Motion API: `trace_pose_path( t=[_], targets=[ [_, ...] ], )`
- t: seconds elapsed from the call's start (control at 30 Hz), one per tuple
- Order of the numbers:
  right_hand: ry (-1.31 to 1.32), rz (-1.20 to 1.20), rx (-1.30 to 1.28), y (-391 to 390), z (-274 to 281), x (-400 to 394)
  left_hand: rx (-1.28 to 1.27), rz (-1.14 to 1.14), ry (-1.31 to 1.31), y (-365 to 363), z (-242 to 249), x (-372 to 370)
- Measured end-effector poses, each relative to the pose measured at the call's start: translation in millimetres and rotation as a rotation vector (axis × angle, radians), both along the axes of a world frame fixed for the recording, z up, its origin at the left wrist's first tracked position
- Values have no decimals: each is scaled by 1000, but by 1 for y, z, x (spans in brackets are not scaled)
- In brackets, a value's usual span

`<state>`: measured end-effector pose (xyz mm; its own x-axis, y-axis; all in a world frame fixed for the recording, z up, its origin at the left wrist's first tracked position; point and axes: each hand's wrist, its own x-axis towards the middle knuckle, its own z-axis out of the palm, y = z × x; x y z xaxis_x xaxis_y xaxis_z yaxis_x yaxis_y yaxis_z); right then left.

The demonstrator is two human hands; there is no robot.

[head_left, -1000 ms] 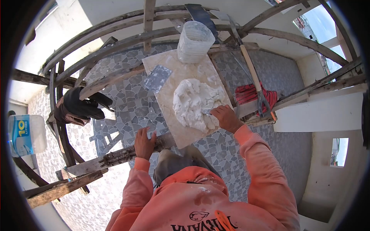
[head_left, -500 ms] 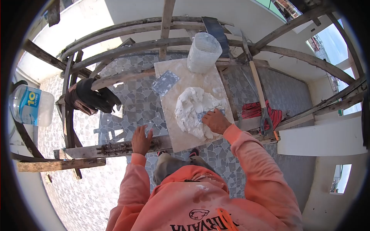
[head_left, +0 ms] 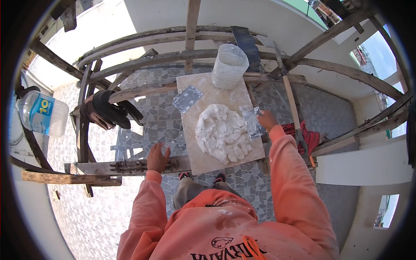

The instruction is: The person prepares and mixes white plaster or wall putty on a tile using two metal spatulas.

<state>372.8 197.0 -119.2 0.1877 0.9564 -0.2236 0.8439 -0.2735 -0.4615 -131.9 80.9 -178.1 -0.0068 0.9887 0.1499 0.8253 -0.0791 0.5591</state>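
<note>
At far left, a clear bottle [head_left: 56, 119] with a blue label marked "10" is positioned beside the timber framework. To its right, a dark cloth item [head_left: 108, 108] is draped over a wooden rail [head_left: 141, 92]. Below, a horizontal plank [head_left: 97, 168] is set across the frame. The left hand [head_left: 158, 159] is held at this plank, with the fingers loosely parted and slightly bent; whether the plank is touched cannot be told.

At centre, a pale board [head_left: 199, 164] is supported on the frame. A flat grey plate [head_left: 187, 99], smeared with white, is laid at its left edge. The mound of white paste [head_left: 221, 134] is located on the middle and lower part of the board. A translucent container [head_left: 229, 68] is stood at the far end, in front of a dark sheet [head_left: 246, 47].

At the right edge of the board, a second plate [head_left: 252, 123], coated with white residue, is gripped along its right side by the closed fingers of the right hand [head_left: 267, 120]. Whether the paste is touched by it cannot be told. Further right, a long-handled tool [head_left: 289, 96] is leaned beside a red cloth [head_left: 308, 138].
</note>
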Motion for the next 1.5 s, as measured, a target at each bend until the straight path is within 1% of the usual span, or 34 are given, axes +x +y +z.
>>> trace_pose_path(
  t=[0.1,0.2,0.3,0.4,0.5,0.6,0.7,0.8,0.87,0.97,1.07,1.2,1.3,1.4,1.5],
  targets=[
    [-24,-1,40,6,-7,-17,-11,-9,-2,1,1,1],
    [-143,136,-15,12,14,-48,-14,-18,-9,2,8,3],
    [-294,217,-206,9,49,-84,-21,-28,-16,2,7,2],
    [-436,351,-160,-5,38,-102,-10,-38,-35,2,2,1],
    [-494,466,-118,-16,35,-110,-27,-28,-46,2,4,0],
    [-527,557,-152,-29,51,-117,-74,-14,-54,0,7,2],
    [-549,663,-54,-33,43,-110,-78,-16,-43,1,7,3],
    [-543,692,-49,-40,51,-110,-66,-25,-41,1,6,3],
    [-559,757,14,-40,25,-99,-63,-23,-40,1,5,2],
    [-557,819,57,-41,11,-90,-40,-23,-48,0,9,3],
    [-558,858,66,-46,12,-88,-40,-15,-51,0,10,4],
    [-613,928,53,-59,30,-97,-41,-8,-58,0,10,3],
    [-500,978,151,-64,38,-95,-45,-2,-66,1,10,3],
    [-430,681,13,-53,45,-91,-45,-3,-75,2,10,3],
    [-277,491,29,-22,40,-77,-47,-2,-77,2,6,1]
  ],
)
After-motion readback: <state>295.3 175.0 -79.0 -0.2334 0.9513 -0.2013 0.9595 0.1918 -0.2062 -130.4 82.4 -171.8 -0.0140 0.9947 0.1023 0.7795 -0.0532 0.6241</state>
